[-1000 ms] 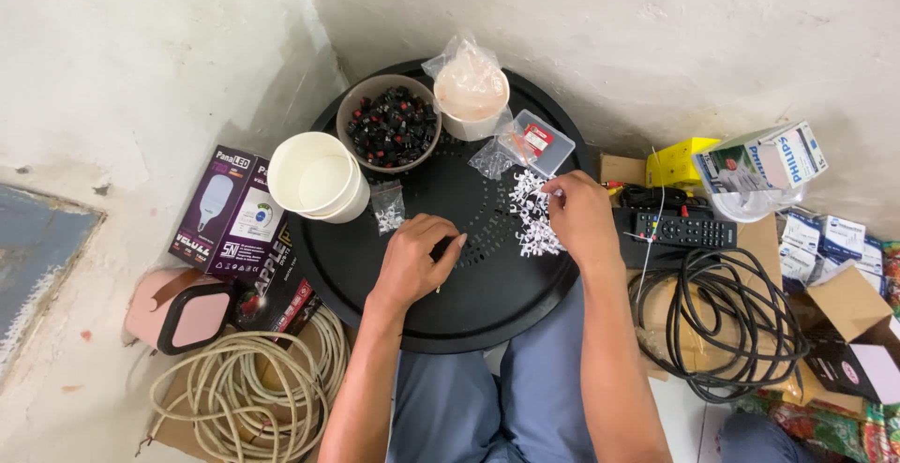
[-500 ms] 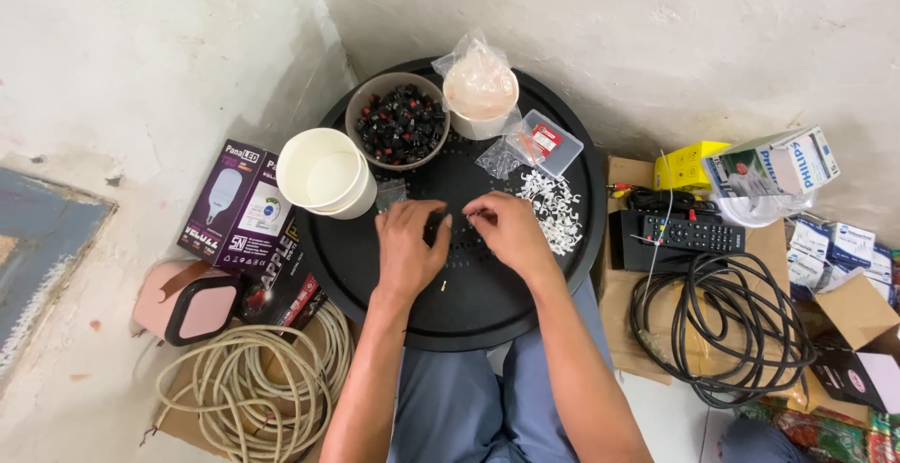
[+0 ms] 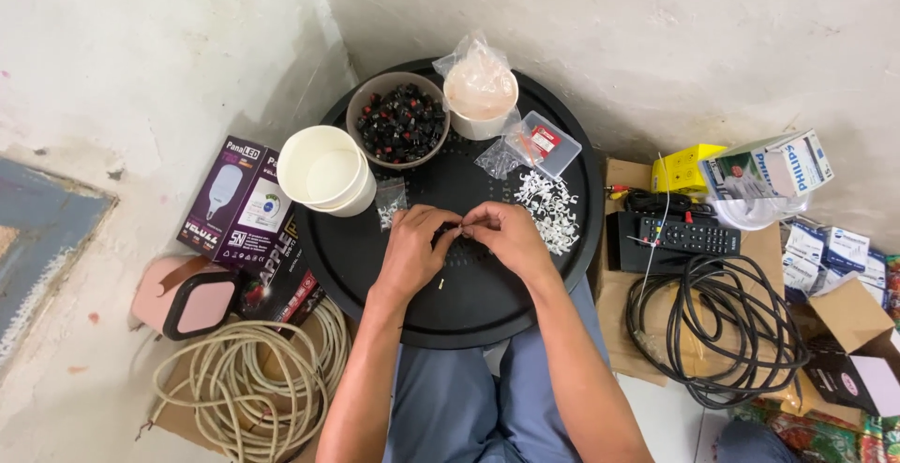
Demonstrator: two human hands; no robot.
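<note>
One brown bowl [image 3: 398, 121] holds black-red parts [image 3: 401, 126].

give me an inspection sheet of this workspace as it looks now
surface: round black tray on the person's lap, by a wall corner
job's things: pile of white clips; bowl of black parts; small nail lying on the tray
clutter: white cups, bagged cup, small bags, purple boxes, pink case, remote, bulb box
hands: left hand and right hand meet fingertip to fingertip on a tiny piece, too small to identify
cables: beige coil; black coil
surroundings: pale concrete walls and floor
</note>
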